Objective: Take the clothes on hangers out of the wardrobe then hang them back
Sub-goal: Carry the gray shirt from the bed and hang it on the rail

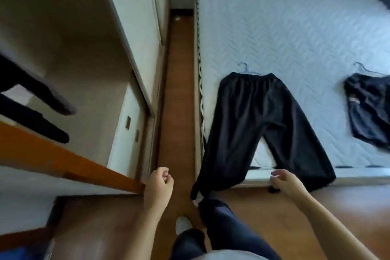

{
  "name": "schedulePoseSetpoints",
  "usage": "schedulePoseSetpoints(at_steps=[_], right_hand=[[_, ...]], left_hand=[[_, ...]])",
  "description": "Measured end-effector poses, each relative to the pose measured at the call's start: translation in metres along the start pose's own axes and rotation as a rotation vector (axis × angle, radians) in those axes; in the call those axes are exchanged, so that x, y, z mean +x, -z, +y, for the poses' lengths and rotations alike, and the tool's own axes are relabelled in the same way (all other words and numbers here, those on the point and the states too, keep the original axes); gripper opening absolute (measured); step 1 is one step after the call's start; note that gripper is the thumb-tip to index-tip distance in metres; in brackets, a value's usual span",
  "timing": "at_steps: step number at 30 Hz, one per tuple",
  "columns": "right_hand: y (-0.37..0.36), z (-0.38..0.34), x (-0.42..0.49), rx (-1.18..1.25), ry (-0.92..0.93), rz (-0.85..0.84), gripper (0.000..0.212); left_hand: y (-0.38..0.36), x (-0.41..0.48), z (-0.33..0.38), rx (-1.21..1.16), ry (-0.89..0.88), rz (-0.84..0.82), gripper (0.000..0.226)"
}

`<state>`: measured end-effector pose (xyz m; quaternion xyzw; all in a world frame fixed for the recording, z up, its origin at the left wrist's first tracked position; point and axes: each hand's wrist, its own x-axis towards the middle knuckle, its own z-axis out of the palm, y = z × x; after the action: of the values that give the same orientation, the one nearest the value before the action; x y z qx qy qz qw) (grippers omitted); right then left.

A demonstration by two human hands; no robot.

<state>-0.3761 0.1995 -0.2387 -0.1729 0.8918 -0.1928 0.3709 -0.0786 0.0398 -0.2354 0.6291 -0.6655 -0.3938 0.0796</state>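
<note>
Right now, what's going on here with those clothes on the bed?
A person stands between an open wardrobe and a bed. Black trousers on a hanger lie on it, legs trailing over its edge; another dark garment on a hanger lies further right. Dark clothes hang inside the wardrobe. Neither hand holds anything: the left hand is curled, the right hand open near a trouser leg.
</note>
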Motion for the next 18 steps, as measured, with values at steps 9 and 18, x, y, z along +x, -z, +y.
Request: schedulePoseSetpoints(at_steps=[9, 18], right_hand=[[0.033, 0.207, -0.087, 0.438, -0.500, 0.158, 0.017], [0.072, 0.389, -0.141, 0.520, -0.691, 0.147, 0.016]], left_hand=[[-0.115, -0.039, 0.038, 0.403, -0.124, -0.411, 0.028], [-0.298, -0.138, 0.159, 0.627, -0.344, -0.704, 0.029]])
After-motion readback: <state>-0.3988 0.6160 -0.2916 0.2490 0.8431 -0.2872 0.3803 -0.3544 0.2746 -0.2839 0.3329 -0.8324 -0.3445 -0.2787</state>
